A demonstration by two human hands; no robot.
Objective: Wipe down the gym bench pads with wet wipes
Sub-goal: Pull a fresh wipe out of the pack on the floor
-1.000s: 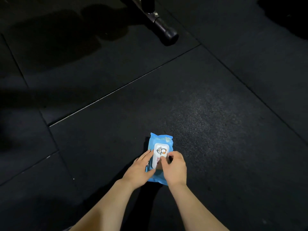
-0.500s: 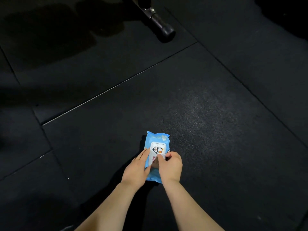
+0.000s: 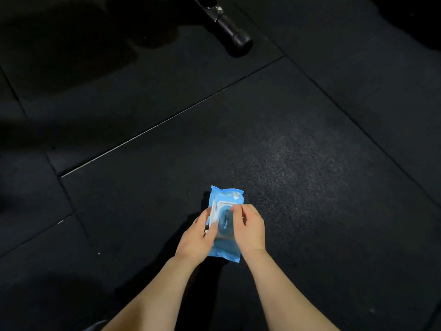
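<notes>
A blue pack of wet wipes [image 3: 226, 195] lies on the black rubber floor in front of me. Its white lid [image 3: 213, 215] is flipped up toward the left, showing the oval opening underneath. My left hand [image 3: 196, 237] holds the pack's left side and the raised lid. My right hand [image 3: 249, 226] rests on the pack's right side, fingertips pinched at the top edge of the opening. No bench pad shows in this view.
Black rubber floor tiles [image 3: 310, 163] with thin seams lie all around. A black metal bench foot with a rubber end cap [image 3: 235, 35] reaches in at the top centre. Dark shadows cover the upper left.
The white lid, shut and showing its printed label before, is now flipped open to the left. Both hands have shifted slightly up the pack.
</notes>
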